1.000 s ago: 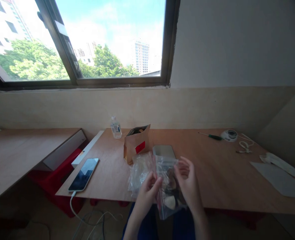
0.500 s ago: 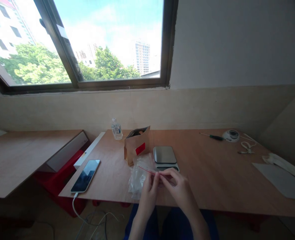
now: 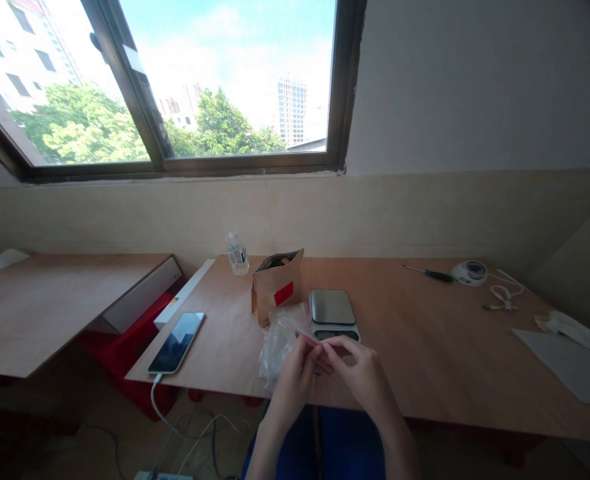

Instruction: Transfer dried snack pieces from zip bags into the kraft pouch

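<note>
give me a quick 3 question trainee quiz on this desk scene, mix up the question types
1. True or false: the phone lies to the right of the scale.
2. Multiple choice: what do the left hand and right hand pinch together between them? A) a screwdriver B) the red-edged top of a clear plastic bag C) a water bottle
3. Fill in: the brown paper bag with the red label stands open between the scale and the ______.

Key
1. False: the phone lies to the scale's left, near the table edge, with a cable plugged in.
2. B
3. Water bottle
</note>
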### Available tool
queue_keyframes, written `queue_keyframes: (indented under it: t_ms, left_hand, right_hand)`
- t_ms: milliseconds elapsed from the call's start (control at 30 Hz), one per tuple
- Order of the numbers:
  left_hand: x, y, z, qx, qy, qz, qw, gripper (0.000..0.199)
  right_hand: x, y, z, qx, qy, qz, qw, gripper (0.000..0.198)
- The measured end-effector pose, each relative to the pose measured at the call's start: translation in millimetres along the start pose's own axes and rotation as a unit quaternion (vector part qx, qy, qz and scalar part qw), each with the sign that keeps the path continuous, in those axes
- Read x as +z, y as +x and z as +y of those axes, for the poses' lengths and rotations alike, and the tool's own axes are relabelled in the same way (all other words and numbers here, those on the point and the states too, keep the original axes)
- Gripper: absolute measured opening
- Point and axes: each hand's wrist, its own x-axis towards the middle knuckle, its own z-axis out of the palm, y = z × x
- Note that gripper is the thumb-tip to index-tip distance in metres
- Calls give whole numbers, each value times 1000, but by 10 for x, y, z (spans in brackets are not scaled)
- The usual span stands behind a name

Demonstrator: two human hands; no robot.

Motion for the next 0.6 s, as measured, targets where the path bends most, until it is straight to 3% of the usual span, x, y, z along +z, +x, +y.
queue_keyframes:
  t_ms: [100,167,367,467,600]
  left_hand:
    - [0,-42,51,29,62,19,997,19]
    - [0,-98,94,39,78,12,996,18]
    - [-52,-277,71,7,21,-25,999,23]
    - [-45,-275,-43,10,-10,-13,1000,27]
    - [53,-208,-270,12,-67,72,995,32]
  right_hand:
    - [47,0,11,7,4,7,1000,20]
    - [36,6,69,19,0,46,999,20]
    - [-250,12,305,70,-1,306,949,26]
    - [-319,6,249,81,99,312,942,28]
    - [-257,25,71,82,204,253,942,28]
